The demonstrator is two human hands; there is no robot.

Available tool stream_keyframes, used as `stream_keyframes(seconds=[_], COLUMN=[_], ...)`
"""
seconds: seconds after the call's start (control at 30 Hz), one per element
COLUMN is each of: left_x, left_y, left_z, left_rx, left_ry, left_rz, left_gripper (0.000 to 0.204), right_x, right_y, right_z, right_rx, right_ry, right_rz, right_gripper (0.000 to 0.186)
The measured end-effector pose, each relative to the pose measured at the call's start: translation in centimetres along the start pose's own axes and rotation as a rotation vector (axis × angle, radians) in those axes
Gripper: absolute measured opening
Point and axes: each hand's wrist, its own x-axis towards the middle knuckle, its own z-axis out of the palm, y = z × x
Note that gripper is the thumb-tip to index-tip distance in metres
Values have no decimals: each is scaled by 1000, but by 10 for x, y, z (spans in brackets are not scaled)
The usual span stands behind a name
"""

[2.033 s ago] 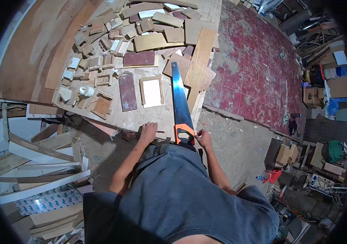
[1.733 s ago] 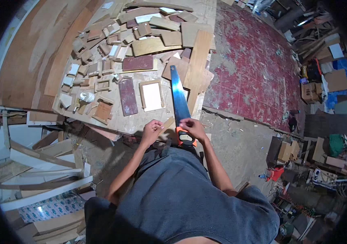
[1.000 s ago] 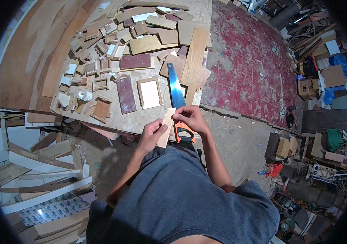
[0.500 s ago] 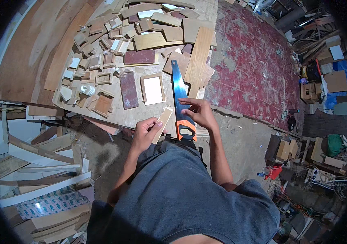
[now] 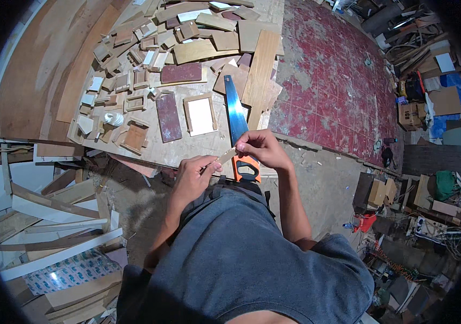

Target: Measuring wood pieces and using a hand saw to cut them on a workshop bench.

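In the head view, there was the short wooden strip (image 5: 227, 156), up off the table (image 5: 179, 155) and strung between two hands! The left hand (image 5: 191, 178) had its lower-left end, thumb and fingers closed narrow; the right hand (image 5: 265, 150) pinched the upper-right end at its fingertips. So its long axis ran on a slant, rising from left to right, both hands equally close, one at each end. And right beneath, the handsaw (image 5: 234, 108): blade pointing away from the body, orange handle at the near edge, just below the right fingertips, so strip and blade lay crosswise. Beyond, left of the blade, sat a pale-centred wooden frame (image 5: 200, 114), a dark red board (image 5: 169, 117) beside it.
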Motion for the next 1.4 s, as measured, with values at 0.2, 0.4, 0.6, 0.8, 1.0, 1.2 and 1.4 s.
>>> stream_keyframes(seconds=[0.2,0.4,0.6,0.8,1.0,1.2,1.4], left_x=[5,9,11,8,20,35,44], left_y=[0,-10,-36,-49,-29,-2,-27], left_z=[-1,0,4,16,-8,-7,9], left_rx=[-10,-214,-660,-922,-348,-193,-195], left_ry=[-111,-293,-533,-436,-286,-254,-299], left_rz=[-34,-50,-160,-242,-212,-257,-172], left_gripper=[22,28,33,33,26,25,23], right_x=[-3,-5,1,13,18,17,15], right_y=[11,22,37,45,33,4,9], right_z=[-5,-5,-1,2,-13,-8,-20], right_rx=[45,243,413,485,156,-37,-170], right_ry=[-56,-146,-216,-192,-59,-44,-79], right_rz=[-35,-7,28,54,46,70,144], right_gripper=[16,14,19,21,13,8,12])
